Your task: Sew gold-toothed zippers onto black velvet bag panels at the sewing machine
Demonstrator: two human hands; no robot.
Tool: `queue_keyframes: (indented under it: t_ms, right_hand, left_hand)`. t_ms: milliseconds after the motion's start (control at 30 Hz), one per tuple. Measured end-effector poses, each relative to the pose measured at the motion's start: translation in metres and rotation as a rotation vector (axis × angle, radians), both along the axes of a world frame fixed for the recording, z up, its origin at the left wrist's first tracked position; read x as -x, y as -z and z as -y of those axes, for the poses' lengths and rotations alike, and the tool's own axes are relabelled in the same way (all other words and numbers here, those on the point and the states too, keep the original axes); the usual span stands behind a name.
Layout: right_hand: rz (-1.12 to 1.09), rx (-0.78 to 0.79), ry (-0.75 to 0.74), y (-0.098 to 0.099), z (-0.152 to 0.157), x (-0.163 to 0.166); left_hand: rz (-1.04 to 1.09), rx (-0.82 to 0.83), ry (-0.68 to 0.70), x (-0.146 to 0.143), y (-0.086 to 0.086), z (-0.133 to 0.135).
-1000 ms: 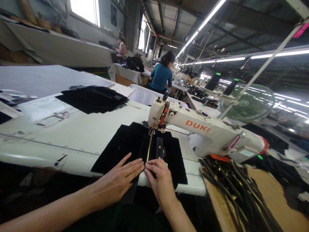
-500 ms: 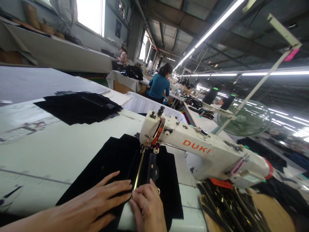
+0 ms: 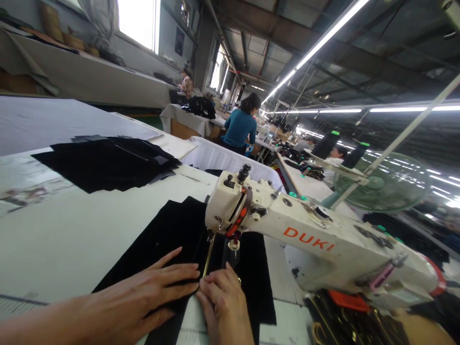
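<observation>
A black fabric piece point(image 3: 172, 230) lies on the white table under the head of a white DUKI sewing machine point(image 3: 305, 239). A gold zipper strip point(image 3: 207, 254) runs from the needle towards me. My left hand point(image 3: 143, 297) lies flat on the fabric, fingers stretched out, left of the zipper. My right hand point(image 3: 224, 306) rests just right of it with fingers curled down, pressing the fabric and the zipper's near end.
A stack of black cut pieces point(image 3: 108, 163) lies at the back left of the table point(image 3: 72, 239). A pile of black and gold zippers point(image 3: 345, 326) sits under the machine's right end. A green fan point(image 3: 384, 187) stands behind. A person in a teal top point(image 3: 240, 127) works farther back.
The view has moved closer to the machine and tilted. Both hands have slid forward with the fabric, so they lie nearer the needle.
</observation>
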State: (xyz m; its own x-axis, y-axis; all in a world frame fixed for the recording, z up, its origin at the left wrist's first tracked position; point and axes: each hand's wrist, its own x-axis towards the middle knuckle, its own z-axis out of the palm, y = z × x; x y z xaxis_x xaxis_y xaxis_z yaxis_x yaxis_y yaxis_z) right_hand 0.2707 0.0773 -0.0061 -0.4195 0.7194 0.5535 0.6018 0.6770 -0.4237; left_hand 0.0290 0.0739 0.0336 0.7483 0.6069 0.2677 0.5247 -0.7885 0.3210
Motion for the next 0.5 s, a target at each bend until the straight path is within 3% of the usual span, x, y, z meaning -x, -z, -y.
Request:
queue_keyframes:
  t_ms: [167,500]
  right_hand:
    - [0.015,0.014,0.014,-0.002,-0.016,0.002]
    - [0.097,0.125,0.035,-0.015,-0.047,0.005]
  left_hand:
    - [-0.006,0.019,0.01,-0.003,-0.009,-0.016]
    - [-0.01,0.149,0.05,0.0,-0.004,-0.054]
